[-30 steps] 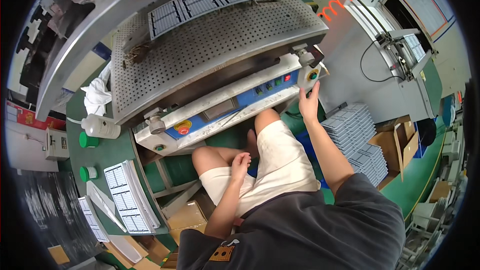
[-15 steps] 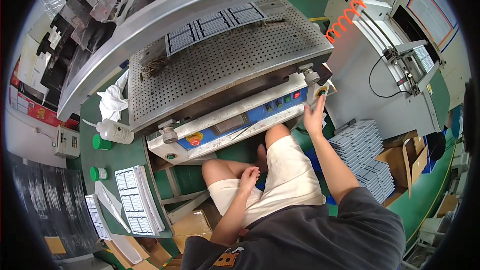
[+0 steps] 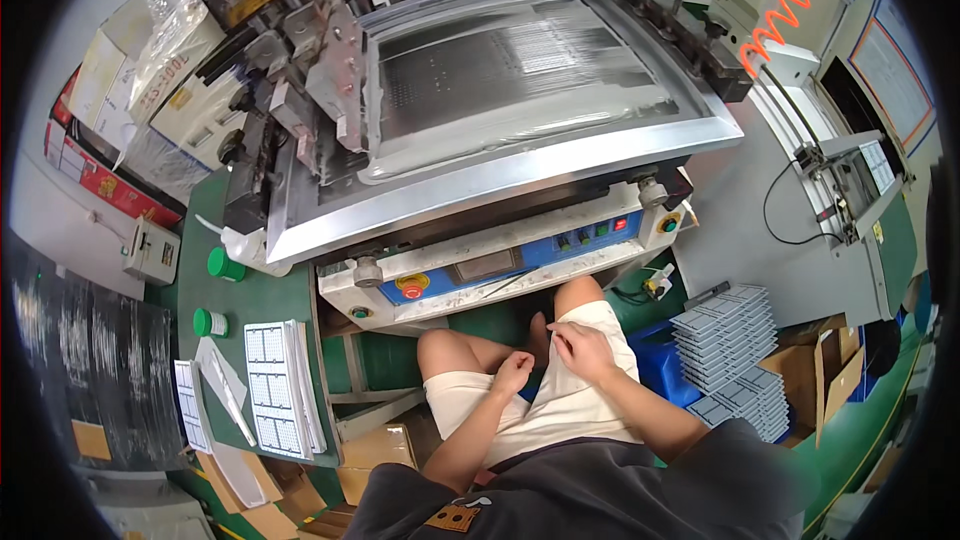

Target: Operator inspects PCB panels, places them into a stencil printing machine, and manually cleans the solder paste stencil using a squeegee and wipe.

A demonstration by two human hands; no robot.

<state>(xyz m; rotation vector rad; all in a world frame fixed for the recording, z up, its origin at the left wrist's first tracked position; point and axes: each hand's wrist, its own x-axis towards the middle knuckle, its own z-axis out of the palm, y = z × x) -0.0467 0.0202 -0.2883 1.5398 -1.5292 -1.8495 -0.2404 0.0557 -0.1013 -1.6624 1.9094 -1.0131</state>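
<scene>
My left hand (image 3: pixel 515 372) hovers by my left thigh, its fingers curled together, with nothing seen in it. On my right leg near the knee rests my right hand (image 3: pixel 583 350), fingers loosely stretched and apart, holding nothing. In front of both stands a screen-printing machine. Its silver screen frame (image 3: pixel 520 164) lies low over the bed, hiding the perforated table. Grey ink streaks cover the dark mesh (image 3: pixel 450 65). Along the machine's front runs a blue control panel (image 3: pixel 530 248) with a red emergency button (image 3: pixel 411 287) at left and a green button (image 3: pixel 669 225) at right.
Left on a green table are printed sheets (image 3: pixel 272 390), green-lidded jars (image 3: pixel 210 322) and a white bottle (image 3: pixel 255 249). Stacked grey grid panels (image 3: pixel 725 335) stand at right beside a blue bin (image 3: pixel 664 365) and an open cardboard box (image 3: pixel 835 370). An orange coiled hose (image 3: pixel 785 15) hangs above.
The screen frame has come down over the perforated table and the printed sheet on it. My right hand has left the green button's side and dropped to my leg. The left hand stays closed.
</scene>
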